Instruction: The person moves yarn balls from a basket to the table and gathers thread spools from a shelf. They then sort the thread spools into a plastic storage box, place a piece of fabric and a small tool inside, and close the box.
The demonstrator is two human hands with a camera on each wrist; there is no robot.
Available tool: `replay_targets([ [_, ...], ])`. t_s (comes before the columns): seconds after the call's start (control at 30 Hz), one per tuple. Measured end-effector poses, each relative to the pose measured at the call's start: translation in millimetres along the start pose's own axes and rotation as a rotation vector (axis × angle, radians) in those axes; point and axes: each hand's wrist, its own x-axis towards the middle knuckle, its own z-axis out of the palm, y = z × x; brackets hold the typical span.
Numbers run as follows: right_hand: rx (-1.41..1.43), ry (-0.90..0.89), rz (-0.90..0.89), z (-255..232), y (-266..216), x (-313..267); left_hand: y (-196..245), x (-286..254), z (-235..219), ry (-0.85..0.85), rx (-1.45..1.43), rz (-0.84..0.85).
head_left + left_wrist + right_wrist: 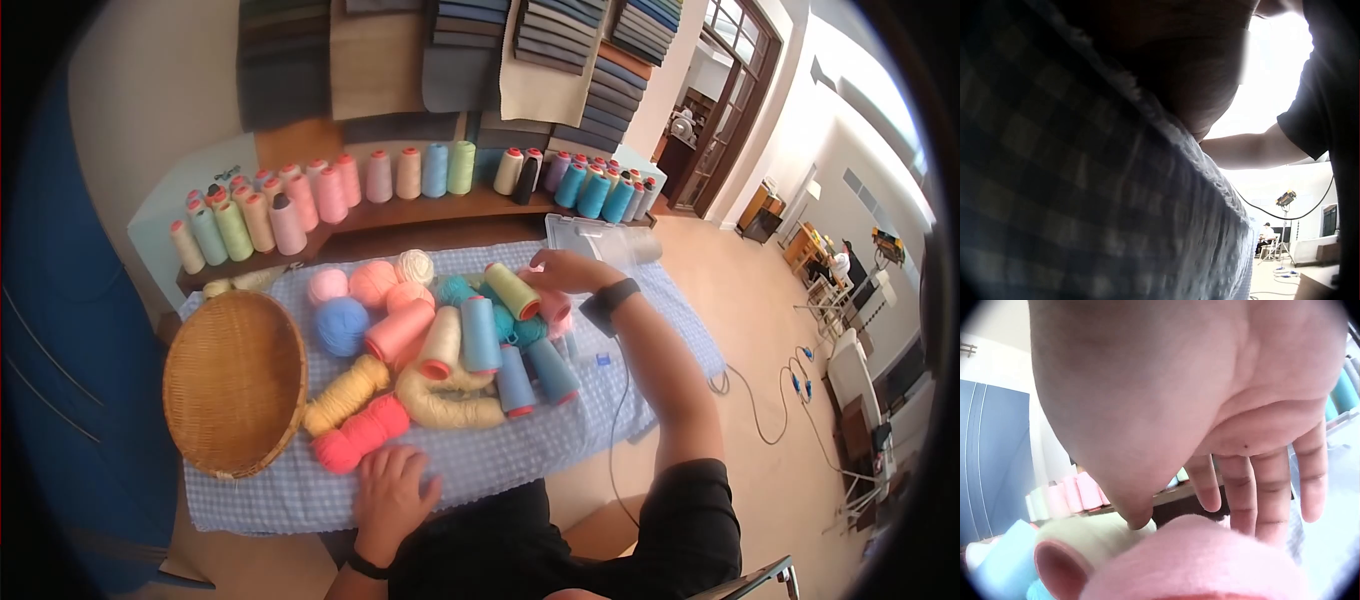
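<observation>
In the head view, my right hand point(575, 272) is over a pink cone point(553, 305), beside a yellow-green cone point(512, 292). The right wrist view has this hand point(1210, 412) with fingers extended downward behind the pink cone point(1191, 565), its thumb at the yellow-green cone point(1104, 534); whether the fingers touch the pink one is unclear. My left hand point(395, 500) rests with spread fingers on the checked cloth point(270, 505), just below a coral-red skein point(362, 433). Blue cones point(480, 335), a cream cone point(441, 343) and yarn balls point(342, 326) lie piled between the hands.
An oval wicker basket point(235, 385) stands at the left. Beyond the right hand is a clear plastic box point(585, 235). Thread cones line a brown shelf point(400, 212) at the back, under hanging fabric samples point(385, 60). A cable point(618, 430) runs down from the right wrist.
</observation>
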Motion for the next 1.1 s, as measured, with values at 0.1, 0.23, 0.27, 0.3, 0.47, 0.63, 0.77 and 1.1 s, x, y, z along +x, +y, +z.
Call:
replay_targets([
  [0.1, 0.039, 0.018, -0.026, -16, 7, 5, 0, 1, -2, -0.013, 0.010, 0.000],
  [0.23, 0.037, 0.276, -0.175, -40, -16, 17, -1, 0, -1, -0.026, 0.023, 0.001],
  [0.27, 0.048, 0.358, -0.199, -42, -24, 24, -2, -1, 0, -0.025, 0.021, 0.002],
  [0.3, 0.026, 0.383, -0.230, -45, -34, 33, -3, -1, 0, -0.023, 0.019, 0.001],
  [0.47, -0.087, 0.394, -0.319, -54, -119, 72, -4, -2, 0, -0.024, 0.020, -0.006],
  [0.63, -0.183, 0.579, -0.527, -32, -209, 124, -6, -3, 0, -0.016, 0.035, 0.002],
  [0.77, -0.181, 0.548, -0.527, -19, -256, 170, -8, -5, -2, -0.029, 0.024, 0.009],
  [1.1, -0.264, 0.518, -0.552, 26, -305, 245, -12, -8, -3, -0.013, -0.001, 0.023],
])
